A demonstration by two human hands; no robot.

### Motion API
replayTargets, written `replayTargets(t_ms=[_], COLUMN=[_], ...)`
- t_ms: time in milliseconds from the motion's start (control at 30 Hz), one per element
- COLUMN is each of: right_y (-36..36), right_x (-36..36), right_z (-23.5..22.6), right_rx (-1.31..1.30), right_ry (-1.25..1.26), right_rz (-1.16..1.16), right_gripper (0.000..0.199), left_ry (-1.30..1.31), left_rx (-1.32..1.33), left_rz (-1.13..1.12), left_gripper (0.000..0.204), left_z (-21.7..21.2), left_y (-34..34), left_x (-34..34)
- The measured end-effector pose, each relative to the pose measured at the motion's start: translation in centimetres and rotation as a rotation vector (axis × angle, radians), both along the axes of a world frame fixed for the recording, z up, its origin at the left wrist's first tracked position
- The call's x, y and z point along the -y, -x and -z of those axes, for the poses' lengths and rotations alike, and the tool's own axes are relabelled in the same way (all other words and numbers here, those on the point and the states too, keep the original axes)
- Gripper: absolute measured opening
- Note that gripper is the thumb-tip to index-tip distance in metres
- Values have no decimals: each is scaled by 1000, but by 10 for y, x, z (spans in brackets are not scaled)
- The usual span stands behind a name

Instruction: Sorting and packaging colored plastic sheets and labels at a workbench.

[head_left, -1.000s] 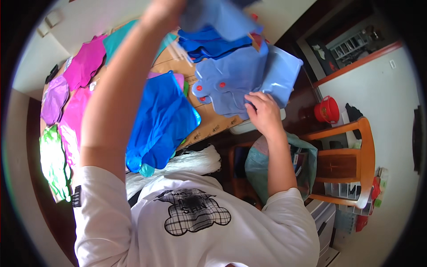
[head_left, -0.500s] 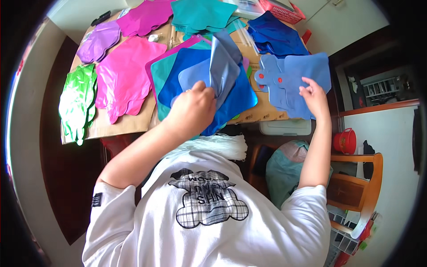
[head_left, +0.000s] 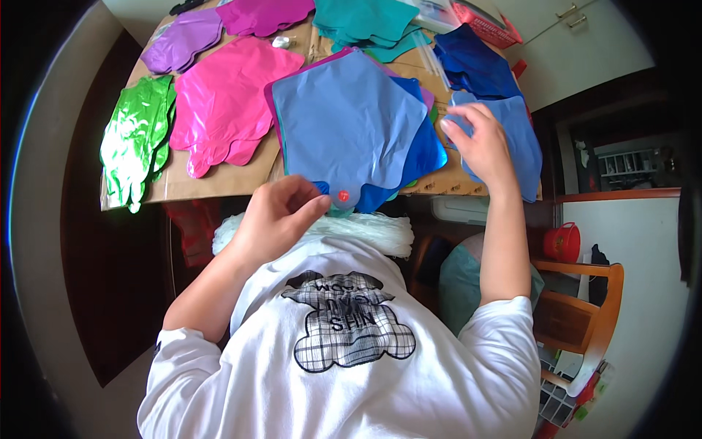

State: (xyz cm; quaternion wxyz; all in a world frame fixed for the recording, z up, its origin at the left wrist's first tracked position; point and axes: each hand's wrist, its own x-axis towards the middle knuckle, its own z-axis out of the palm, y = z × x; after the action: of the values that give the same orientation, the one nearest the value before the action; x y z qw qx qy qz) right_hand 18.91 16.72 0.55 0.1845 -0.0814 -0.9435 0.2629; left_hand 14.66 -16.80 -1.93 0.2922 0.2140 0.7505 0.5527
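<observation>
A flat light-blue foil balloon (head_left: pixel 347 121) lies spread on top of a fanned stack at the near middle of the table. Its rounded tab with a red dot (head_left: pixel 344 196) points toward me. Just left of that tab is my left hand (head_left: pixel 278 219), fingers loosely curled, thumb and forefinger a little apart, nothing seen between them. Under the top balloon show edges of a bright blue balloon (head_left: pixel 433 152) and a magenta one. My right hand (head_left: pixel 482 146) hovers over the pile of light-blue balloons (head_left: pixel 521 135), partly covering it, thumb and fingers apart and holding nothing.
Around the stack lie piles of green (head_left: pixel 137 139), pink (head_left: pixel 234 95), purple (head_left: pixel 183 40), magenta (head_left: pixel 267 13), teal (head_left: pixel 365 25) and dark blue balloons (head_left: pixel 475 62). Clear straws (head_left: pixel 430 58) and a red basket (head_left: pixel 488 25) sit farther back. White strands (head_left: pixel 373 230) hang at the table's front edge.
The light-blue balloon, earlier folded up in my left hand, now lies flat on the stack. My left hand has come nearer my body; my right hand has shifted left. The view has moved slightly.
</observation>
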Motion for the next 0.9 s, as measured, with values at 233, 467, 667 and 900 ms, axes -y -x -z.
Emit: replayTargets(t_ms=[233, 467, 667, 900], right_y=[83, 55, 37, -67], right_x=[5, 35, 24, 48], right_z=[49, 33, 31, 6], right_rx=[58, 155, -58, 106], right_ry=[-131, -52, -47, -72], right_rz=[-232, -408, -265, 272], right_gripper=[53, 46, 32, 25], left_ry=[-282, -354, -629, -534], left_rx=[924, 1168, 1267, 1159], left_rz=[-94, 51, 268, -59], left_gripper=[49, 38, 79, 46], left_z=[55, 54, 96, 90], left_y=[-4, -25, -26, -32], left_x=[-9, -27, -4, -34])
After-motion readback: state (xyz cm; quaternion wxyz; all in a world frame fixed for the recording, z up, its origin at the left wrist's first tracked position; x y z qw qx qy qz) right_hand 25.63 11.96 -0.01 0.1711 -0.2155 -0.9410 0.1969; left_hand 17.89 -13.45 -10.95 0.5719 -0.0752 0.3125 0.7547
